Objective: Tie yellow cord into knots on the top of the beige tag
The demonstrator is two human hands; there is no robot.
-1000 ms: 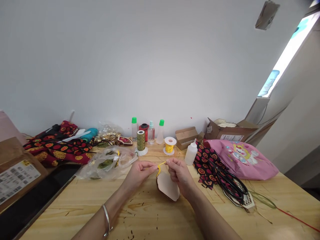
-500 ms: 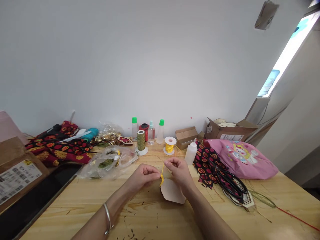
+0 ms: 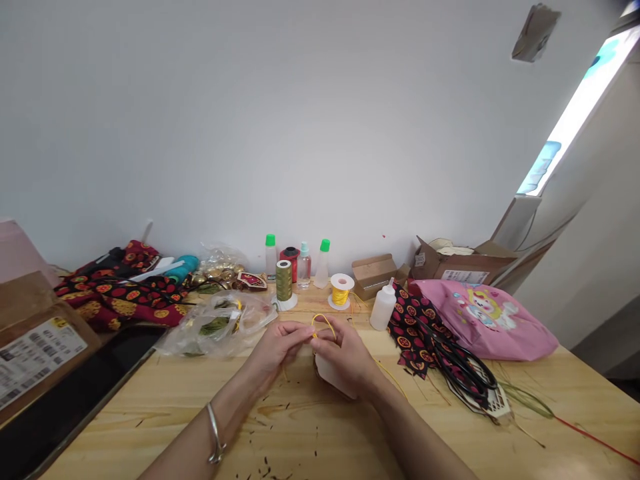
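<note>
Over the wooden table [image 3: 300, 433] my left hand [image 3: 277, 347] and my right hand [image 3: 345, 353] meet, fingertips together. Both pinch a thin yellow cord [image 3: 323, 322] that loops up between them and trails off to the right behind my right wrist. A pale, flat wooden piece [image 3: 327, 370] hangs from the cord, mostly hidden under my right hand. A silver bangle [image 3: 216, 433] sits on my left wrist.
Behind the hands stand a yellow cord spool [image 3: 341, 291], an olive thread spool [image 3: 283, 283], green-capped bottles [image 3: 271, 255] and a white squeeze bottle [image 3: 383, 307]. A clear plastic bag [image 3: 220, 323] lies left, patterned fabric with black scissors [image 3: 460, 370] and a pink bag [image 3: 485, 317] right. Cardboard boxes [image 3: 373, 273] line the wall.
My hands have come together from apart. The cord, stretched between them before, now forms a small loop above the fingers, and the wooden piece has slid under my right hand.
</note>
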